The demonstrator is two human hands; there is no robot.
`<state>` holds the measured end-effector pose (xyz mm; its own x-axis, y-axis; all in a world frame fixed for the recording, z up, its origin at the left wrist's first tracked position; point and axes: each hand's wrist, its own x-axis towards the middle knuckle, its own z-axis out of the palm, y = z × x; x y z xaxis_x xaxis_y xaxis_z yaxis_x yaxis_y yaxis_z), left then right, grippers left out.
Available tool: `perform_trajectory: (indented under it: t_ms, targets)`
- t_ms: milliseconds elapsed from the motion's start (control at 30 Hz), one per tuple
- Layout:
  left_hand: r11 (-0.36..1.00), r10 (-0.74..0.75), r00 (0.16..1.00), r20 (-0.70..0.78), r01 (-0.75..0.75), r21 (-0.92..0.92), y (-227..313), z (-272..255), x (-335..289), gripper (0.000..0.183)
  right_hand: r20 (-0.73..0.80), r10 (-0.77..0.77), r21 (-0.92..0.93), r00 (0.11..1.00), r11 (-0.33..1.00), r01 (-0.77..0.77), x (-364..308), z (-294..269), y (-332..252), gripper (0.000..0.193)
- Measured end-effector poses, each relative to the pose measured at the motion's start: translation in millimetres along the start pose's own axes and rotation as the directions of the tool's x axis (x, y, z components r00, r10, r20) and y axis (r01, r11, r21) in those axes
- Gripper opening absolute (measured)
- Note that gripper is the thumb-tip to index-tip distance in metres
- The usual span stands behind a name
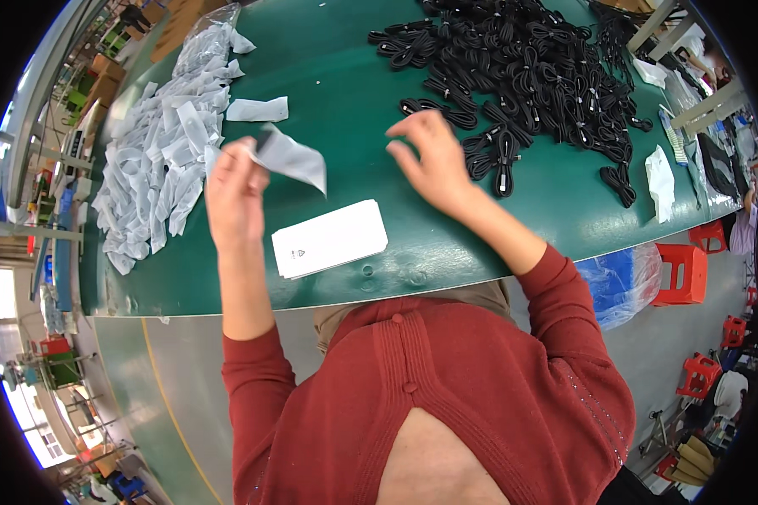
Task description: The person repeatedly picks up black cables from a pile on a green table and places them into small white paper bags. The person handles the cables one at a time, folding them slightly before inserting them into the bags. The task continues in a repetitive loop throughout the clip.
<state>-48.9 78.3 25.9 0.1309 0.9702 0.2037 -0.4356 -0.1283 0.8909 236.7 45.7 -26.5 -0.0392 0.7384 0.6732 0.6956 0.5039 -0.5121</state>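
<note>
My left hand (pixel 237 189) pinches one end of a small frosted plastic bag (pixel 296 162), raised over the table. Something dark, perhaps part of a cable, shows at the pinched end; the fingers partly hide it. My right hand (pixel 434 160) hovers with thumb and fingers apart, holding nothing, just left of a heap of black coiled cables (pixel 531 67). Between my forearms lies a stack of white paper slips (pixel 330 239), its top one bearing a small printed mark. Beyond my left hand, a single frosted bag (pixel 258 109) rests flat.
A large pile of filled frosted bags (pixel 156 160) covers the left of the green table (pixel 345 84). At the right are a white crumpled wrapper (pixel 659 183) and a tube (pixel 673 135). A red stool (pixel 680 274) and a blue plastic-covered seat (pixel 619 282) stand beyond the near edge.
</note>
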Motion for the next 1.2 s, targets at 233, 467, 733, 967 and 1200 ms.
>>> perform_trajectory:
  t_ms: [233,467,733,967,1200]
  targets:
    - [0.862,0.226,0.970,-0.089,-0.157,0.482,16.9,-7.8,31.5,0.010,0.173,-0.013,-0.558,0.985,0.822,0.109,-11.2,2.0,69.2,0.024]
    - [0.856,0.140,0.985,-0.103,-0.068,0.512,21.8,-34.0,38.6,0.011,0.231,-0.093,-0.552,0.968,0.807,0.210,-25.5,2.3,64.0,0.017]
    - [0.803,0.392,0.868,-0.304,-0.162,0.574,19.3,-105.3,72.5,0.030,0.311,-0.072,-0.436,0.948,0.875,0.209,-33.4,-2.4,46.4,0.033]
    - [0.486,0.145,0.953,0.265,-0.302,0.820,-29.3,-7.3,-27.0,0.019,0.345,0.087,-0.246,0.935,0.969,0.000,-40.6,-5.7,27.4,0.039]
    - [0.357,0.038,0.885,0.465,-0.446,0.821,-87.8,37.8,-88.0,0.014,0.422,0.202,0.220,0.884,0.923,-0.316,-51.2,-18.5,-5.2,0.035]
